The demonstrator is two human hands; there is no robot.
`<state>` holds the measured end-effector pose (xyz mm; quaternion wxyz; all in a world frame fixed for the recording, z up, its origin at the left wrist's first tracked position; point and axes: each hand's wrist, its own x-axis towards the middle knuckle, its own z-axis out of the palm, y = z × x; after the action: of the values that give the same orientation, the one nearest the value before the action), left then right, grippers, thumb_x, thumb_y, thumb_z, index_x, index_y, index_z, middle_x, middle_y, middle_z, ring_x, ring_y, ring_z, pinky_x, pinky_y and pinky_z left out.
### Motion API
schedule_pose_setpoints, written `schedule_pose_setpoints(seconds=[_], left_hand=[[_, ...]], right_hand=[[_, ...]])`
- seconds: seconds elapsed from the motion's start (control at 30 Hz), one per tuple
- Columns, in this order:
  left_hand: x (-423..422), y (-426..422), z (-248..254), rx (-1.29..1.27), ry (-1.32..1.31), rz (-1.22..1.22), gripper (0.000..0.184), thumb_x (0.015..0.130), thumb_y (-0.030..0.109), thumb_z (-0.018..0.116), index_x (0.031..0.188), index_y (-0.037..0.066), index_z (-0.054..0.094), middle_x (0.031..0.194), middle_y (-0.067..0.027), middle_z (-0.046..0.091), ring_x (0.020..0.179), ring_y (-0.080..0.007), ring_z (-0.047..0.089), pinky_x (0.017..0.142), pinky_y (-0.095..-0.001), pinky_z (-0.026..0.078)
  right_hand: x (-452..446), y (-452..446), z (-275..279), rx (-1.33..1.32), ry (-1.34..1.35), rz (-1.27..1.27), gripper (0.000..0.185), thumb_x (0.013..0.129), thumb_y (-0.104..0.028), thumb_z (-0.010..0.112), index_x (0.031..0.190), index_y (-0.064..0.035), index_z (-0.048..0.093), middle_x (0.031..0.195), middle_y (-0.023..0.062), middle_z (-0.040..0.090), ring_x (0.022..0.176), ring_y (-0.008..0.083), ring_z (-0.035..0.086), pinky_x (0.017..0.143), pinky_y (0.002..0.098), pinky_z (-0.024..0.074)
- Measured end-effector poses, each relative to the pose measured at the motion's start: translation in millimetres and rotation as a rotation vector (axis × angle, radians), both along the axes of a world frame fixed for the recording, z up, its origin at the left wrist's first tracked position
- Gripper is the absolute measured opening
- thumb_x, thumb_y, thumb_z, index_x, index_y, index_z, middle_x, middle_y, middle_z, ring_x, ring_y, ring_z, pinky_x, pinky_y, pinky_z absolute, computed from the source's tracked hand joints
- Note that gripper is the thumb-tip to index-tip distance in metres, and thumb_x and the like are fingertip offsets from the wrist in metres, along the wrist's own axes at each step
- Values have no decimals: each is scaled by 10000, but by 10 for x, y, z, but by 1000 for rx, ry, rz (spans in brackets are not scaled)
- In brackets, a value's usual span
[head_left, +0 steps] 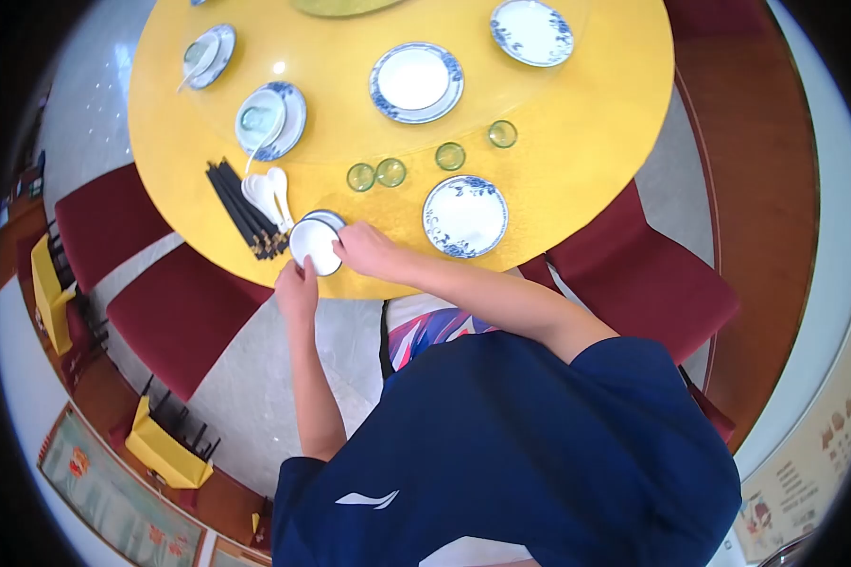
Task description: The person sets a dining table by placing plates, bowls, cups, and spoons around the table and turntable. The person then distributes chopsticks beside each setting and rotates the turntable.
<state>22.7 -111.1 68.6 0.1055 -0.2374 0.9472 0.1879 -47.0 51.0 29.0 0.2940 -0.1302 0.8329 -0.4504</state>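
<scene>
Your left hand [297, 291] and right hand [367, 250] have their fingers closed on the rim of a small white bowl [313, 246]. It is over the near edge of the yellow counter [350, 213], close to the white spoons [268, 197].

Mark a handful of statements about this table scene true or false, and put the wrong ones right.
1. The left hand and the right hand are both at the white bowl. True.
2. The black chopsticks lie to the right of the white spoons. False: they lie to the left of them.
3. Two of the green glasses stand close side by side. True.
4. The tabletop is blue. False: it is yellow.
5. The chairs near the table are dark red. True.
6. The patterned plate nearest the right hand has spoons on it. False: nothing lies on it.
</scene>
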Motion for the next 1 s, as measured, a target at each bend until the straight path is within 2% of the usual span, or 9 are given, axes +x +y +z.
schedule_pose_setpoints(seconds=[0.13, 0.23, 0.37, 0.4, 0.47, 0.67, 0.9, 0.97, 1.0], left_hand=[[-26, 110, 166, 319, 281, 173, 423, 967, 306, 500, 715, -33, 515, 558, -93, 479, 536, -153, 462, 526, -337, 392], [39, 152, 108, 419, 307, 358, 448, 981, 329, 468, 700, -16, 517, 578, -55, 499, 551, -131, 464, 537, -305, 384], [392, -19, -448, 545, 119, 465, 439, 982, 354, 465, 713, 15, 539, 621, -37, 512, 544, -107, 462, 521, -265, 377], [378, 6, -480, 543, 123, 456, 439, 982, 354, 465, 713, 15, 539, 621, -37, 512, 544, -107, 462, 521, -265, 377], [357, 100, -504, 1126, 161, 982, 386, 965, 350, 511, 726, 47, 525, 621, -25, 506, 525, -87, 455, 480, -227, 367], [328, 32, -558, 956, 83, 820, 329, 938, 312, 576, 730, 66, 508, 626, -16, 509, 497, -60, 424, 444, -191, 338], [358, 75, -577, 943, 132, 810, 287, 946, 262, 563, 749, 67, 490, 619, -18, 510, 491, -51, 411, 438, -191, 313], [332, 99, -508, 998, 226, 915, 272, 945, 253, 565, 764, 65, 488, 620, -20, 511, 492, -50, 408, 439, -193, 314], [301, 96, -475, 1049, 322, 1014, 256, 944, 243, 567, 780, 63, 485, 622, -21, 512, 493, -50, 406, 440, -194, 315]], right_hand=[[-320, 509, 476, -114, -54, -90, 329, 864, -247, 564, 745, 53, 631, 695, 250, 615, 651, 397, 614, 617, 462, 486], [-737, 1212, 710, -262, -162, -414, 294, 879, -244, 569, 805, 31, 642, 687, 177, 639, 613, 282, 617, 585, 402, 473], [-1722, 2306, 431, -204, 111, -820, 360, 888, -289, 597, 668, -5, 617, 578, 52, 582, 540, 145, 532, 531, 290, 411], [-1964, 2530, 356, -160, 239, -893, 352, 888, -282, 594, 644, -29, 583, 546, 16, 524, 449, 90, 442, 418, 268, 331], [-2423, 2933, 49, -213, 177, -1007, 333, 871, -274, 597, 657, -18, 593, 549, 16, 529, 447, 98, 454, 421, 265, 337], [-2786, 3279, -402, -28, 153, -1013, 297, 860, -267, 605, 702, -15, 609, 573, 18, 542, 434, 105, 455, 416, 260, 346], [-2781, 3252, -569, -104, 80, -1015, 294, 860, -273, 615, 716, -16, 605, 588, 21, 539, 437, 104, 456, 410, 260, 348], [-2792, 3292, -606, -65, 31, -1022, 339, 810, -325, 578, 712, -8, 652, 647, 77, 614, 626, 181, 573, 611, 316, 444], [-2798, 3304, -629, -65, 33, -1021, 339, 810, -325, 578, 712, -8, 652, 647, 77, 614, 626, 181, 573, 611, 316, 444]])
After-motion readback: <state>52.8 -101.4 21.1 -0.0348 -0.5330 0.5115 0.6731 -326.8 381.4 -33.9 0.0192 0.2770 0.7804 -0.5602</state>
